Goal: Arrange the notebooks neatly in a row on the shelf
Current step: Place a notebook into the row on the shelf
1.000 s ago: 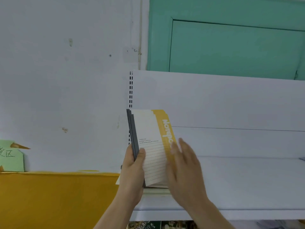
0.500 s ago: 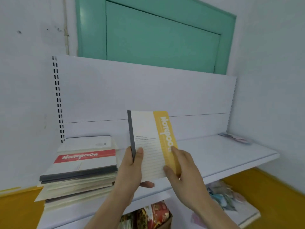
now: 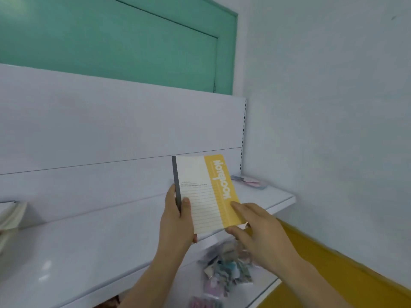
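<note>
Now the view has swung to the right since half a second ago: the stack of notebooks (image 3: 10,215) that sat in full sight on the shelf (image 3: 89,241) shows only as a sliver of pale page edges at the far left border. Further right, the left hand (image 3: 176,221) grips the yellow-and-white notebook (image 3: 205,193) by its dark spine, thumb on the lined cover and fingers wrapped behind, as before. The notebook is held upright above the shelf's front part, tilted slightly, the yellow band with its lettering toward the right. The right hand (image 3: 255,227) pinches the notebook's lower right corner, forefinger stretched along the yellow band and thumb under the bottom edge. Beyond, at the shelf's right end against the wall, lies a flat pastel packet (image 3: 250,181), closer to the notebook in the frame than earlier. Below the shelf, blurred packets (image 3: 224,270) lie on a lower shelf.
</note>
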The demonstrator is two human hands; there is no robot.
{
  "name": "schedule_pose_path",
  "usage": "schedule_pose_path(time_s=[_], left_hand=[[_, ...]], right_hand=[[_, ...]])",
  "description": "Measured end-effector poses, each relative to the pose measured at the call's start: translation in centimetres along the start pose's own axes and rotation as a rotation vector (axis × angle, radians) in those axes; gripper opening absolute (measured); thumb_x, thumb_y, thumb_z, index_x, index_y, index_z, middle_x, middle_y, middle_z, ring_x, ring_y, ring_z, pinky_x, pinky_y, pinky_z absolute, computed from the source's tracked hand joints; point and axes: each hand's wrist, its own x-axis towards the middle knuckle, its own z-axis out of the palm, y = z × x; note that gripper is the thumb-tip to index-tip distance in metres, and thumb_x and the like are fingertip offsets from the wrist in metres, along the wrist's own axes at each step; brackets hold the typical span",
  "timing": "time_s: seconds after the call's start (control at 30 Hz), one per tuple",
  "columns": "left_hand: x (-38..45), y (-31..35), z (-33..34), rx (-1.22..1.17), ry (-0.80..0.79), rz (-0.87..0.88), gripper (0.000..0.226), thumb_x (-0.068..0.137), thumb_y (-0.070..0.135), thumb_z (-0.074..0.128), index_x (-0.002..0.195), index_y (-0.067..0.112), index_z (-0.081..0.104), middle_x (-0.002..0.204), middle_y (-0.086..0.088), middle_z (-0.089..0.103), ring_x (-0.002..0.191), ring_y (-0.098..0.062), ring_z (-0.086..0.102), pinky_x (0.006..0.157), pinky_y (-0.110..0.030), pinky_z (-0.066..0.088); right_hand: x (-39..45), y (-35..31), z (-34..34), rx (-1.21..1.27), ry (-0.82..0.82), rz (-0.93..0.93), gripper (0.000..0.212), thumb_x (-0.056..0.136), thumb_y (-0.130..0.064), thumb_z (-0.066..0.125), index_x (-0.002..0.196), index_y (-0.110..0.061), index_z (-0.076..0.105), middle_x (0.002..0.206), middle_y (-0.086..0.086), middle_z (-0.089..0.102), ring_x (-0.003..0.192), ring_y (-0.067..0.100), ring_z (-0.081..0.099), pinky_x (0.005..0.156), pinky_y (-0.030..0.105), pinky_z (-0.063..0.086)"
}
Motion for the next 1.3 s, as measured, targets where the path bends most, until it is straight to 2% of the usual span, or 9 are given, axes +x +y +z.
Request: schedule_pose_path(time_s=[0.13,0.23,0.33,0.53,0.6,0.8,1.07,1.2,1.3], left_hand=[[2.9,-1.6,5.9,0.14,-0.03,0.061,0.03,0.103,0.017,0.04,0.121,0.038,0.051,0.103,0.005,0.065,0.084,-0.018,0.063,0.05,-0.031,0.054],[5.6,-3.4,8.9,0.321,-0.076,0.082,0.029,0.103,0.023,0.043,0.128,0.035,0.052,0.11,0.011,0.067,0.092,-0.008,0.061,0.076,-0.032,0.054],[8.6,-5.5,11.2,0.435,-0.182,0.074,0.035,0.102,0.03,0.048,0.136,0.032,0.044,0.121,0.009,0.064,0.098,-0.012,0.06,0.084,-0.031,0.052],[16.0,-9.6,15.0,0.63,-0.498,0.036,0.095,0.066,0.081,0.063,0.142,0.036,0.028,0.122,0.006,0.051,0.105,-0.011,0.057,0.087,-0.028,0.051],[18.2,-10.4,16.1,0.799,-0.607,0.012,0.111,0.063,0.084,0.063,0.15,0.032,0.019,0.123,0.004,0.045,0.109,-0.014,0.052,0.089,-0.028,0.048],[22.8,-14.1,19.5,0.907,-0.652,-0.057,0.113,0.075,0.082,0.055,0.157,0.018,0.012,0.128,0.0,0.045,0.107,-0.015,0.05,0.092,-0.025,0.043],[25.7,-17.0,23.8,1.128,-0.607,-0.101,0.093,0.082,0.081,0.046,0.151,0.022,0.028,0.132,-0.005,0.047,0.123,-0.024,0.04,0.102,-0.035,0.04],[26.1,-17.4,25.1,1.321,-0.62,-0.091,0.07,0.085,0.076,0.046,0.132,0.024,0.047,0.128,-0.007,0.047,0.12,-0.026,0.039,0.1,-0.04,0.04],[26.2,-17.8,25.7,1.35,-0.606,-0.12,0.065,0.085,0.073,0.048,0.129,0.024,0.051,0.13,-0.004,0.048,0.122,-0.025,0.041,0.1,-0.04,0.039]], right_hand=[[1.8,6.6,-1.0,-0.072,-0.035,-0.013,0.06,0.091,-0.052,0.055,0.145,-0.031,0.04,0.133,-0.012,0.05,0.117,0.009,0.046,0.099,0.019,0.035],[3.9,11.0,-0.6,-0.088,-0.044,-0.015,0.059,0.091,-0.052,0.055,0.144,-0.03,0.042,0.13,-0.012,0.052,0.117,0.009,0.044,0.096,0.017,0.035],[6.5,14.7,0.7,-0.093,-0.062,-0.016,0.058,0.092,-0.051,0.055,0.145,-0.03,0.042,0.133,-0.011,0.051,0.12,0.011,0.044,0.096,0.018,0.034],[13.0,21.0,4.4,-0.087,-0.127,-0.023,0.054,0.093,-0.052,0.051,0.142,-0.033,0.044,0.13,-0.015,0.052,0.117,0.008,0.045,0.09,0.014,0.032],[15.4,23.2,5.6,-0.092,-0.165,-0.027,0.053,0.092,-0.054,0.051,0.141,-0.033,0.046,0.13,-0.015,0.052,0.118,0.008,0.046,0.093,0.016,0.034],[20.8,29.7,9.7,-0.059,-0.251,-0.013,0.054,0.091,-0.056,0.052,0.139,-0.034,0.049,0.135,-0.012,0.052,0.114,0.007,0.048,0.093,0.017,0.036],[25.7,36.5,14.0,-0.004,-0.404,-0.086,0.051,0.091,-0.054,0.054,0.138,-0.034,0.05,0.128,-0.015,0.055,0.112,0.002,0.045,0.091,0.011,0.031],[27.6,38.6,14.7,-0.115,-0.523,-0.192,0.061,0.087,-0.07,0.038,0.136,-0.036,0.051,0.126,-0.009,0.057,0.117,0.014,0.044,0.097,0.024,0.034],[28.9,39.0,14.9,-0.235,-0.547,-0.273,0.048,0.091,-0.062,0.045,0.125,-0.03,0.057,0.117,-0.004,0.06,0.114,0.019,0.046,0.094,0.035,0.04]])
